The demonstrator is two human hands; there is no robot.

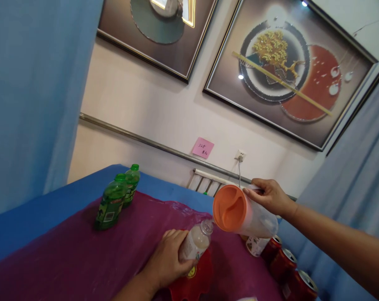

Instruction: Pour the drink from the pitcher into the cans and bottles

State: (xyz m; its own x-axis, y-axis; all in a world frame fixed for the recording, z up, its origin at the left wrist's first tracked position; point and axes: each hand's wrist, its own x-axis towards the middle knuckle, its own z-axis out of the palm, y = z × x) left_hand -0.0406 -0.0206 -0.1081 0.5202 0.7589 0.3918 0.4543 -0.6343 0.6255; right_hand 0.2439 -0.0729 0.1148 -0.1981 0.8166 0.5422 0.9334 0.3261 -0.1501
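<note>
My left hand (172,257) is wrapped round a small clear bottle (195,241) with pale, cloudy contents. The bottle has no cap on and leans to the right, above a red mat or cloth (194,281) with a yellow emblem. My right hand (272,195) grips the handle of a translucent pitcher (260,219) with an orange lid (229,208). The pitcher is tipped sideways, its lid turned toward the bottle's mouth. A little pale liquid shows inside the pitcher. Whether any liquid runs between the two, I cannot tell.
Two green bottles (112,205) stand on the purple sheet (67,255) at left. Several red cans (282,264) and a white patterned container (256,246) are at right. Blue curtains (29,96) hang on both sides. Behind are a radiator (202,182) and a wall socket (240,155).
</note>
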